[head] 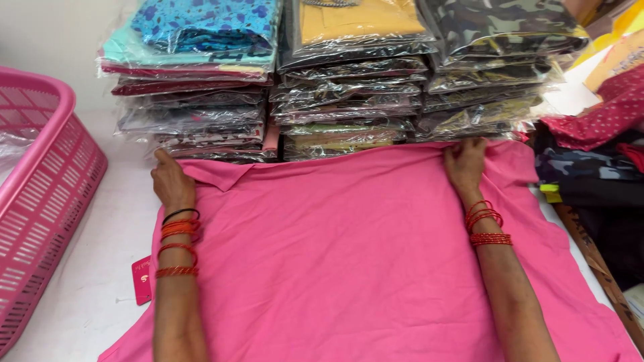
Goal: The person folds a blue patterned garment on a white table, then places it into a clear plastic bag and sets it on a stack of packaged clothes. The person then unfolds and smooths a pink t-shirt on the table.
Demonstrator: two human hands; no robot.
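The pink garment point(362, 261) lies spread flat on the white table point(87, 295), its far edge touching the stacks of bagged clothes point(349, 80). My left hand point(171, 181) rests on the far-left corner, where the cloth is turned over; its fingers look together and pressed flat, though I cannot tell if they pinch the fold. My right hand point(464, 163) sits at the far-right edge, fingers curled closed on the fabric. With hands set well apart, the cloth is held taut and smooth between them. A pink tag point(142, 279) shows at the near left edge, and a pink basket point(40, 201) stands at far left.
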